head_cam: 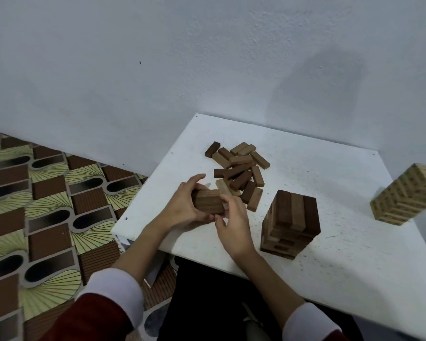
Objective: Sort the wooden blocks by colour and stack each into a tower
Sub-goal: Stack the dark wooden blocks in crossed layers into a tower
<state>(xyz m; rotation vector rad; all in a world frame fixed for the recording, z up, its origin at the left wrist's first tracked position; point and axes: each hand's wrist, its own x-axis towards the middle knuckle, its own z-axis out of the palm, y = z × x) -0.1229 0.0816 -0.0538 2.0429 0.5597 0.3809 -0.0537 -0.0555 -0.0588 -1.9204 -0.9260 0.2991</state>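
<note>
No legible text, labels, brands, numbers or signs appear on any surface visible in the head view.

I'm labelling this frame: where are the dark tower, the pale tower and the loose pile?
dark tower (pixel 292 212): head view, top layer.
pale tower (pixel 403 200): head view, side face.
loose pile (pixel 239 172): head view, a middle block.

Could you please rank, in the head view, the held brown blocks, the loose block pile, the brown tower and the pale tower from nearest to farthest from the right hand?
From the right hand:
1. Held brown blocks, touching its fingertips.
2. Loose block pile, just beyond.
3. Brown tower, to its right; too close to the pile to rank firmly.
4. Pale tower, far right edge.
</note>
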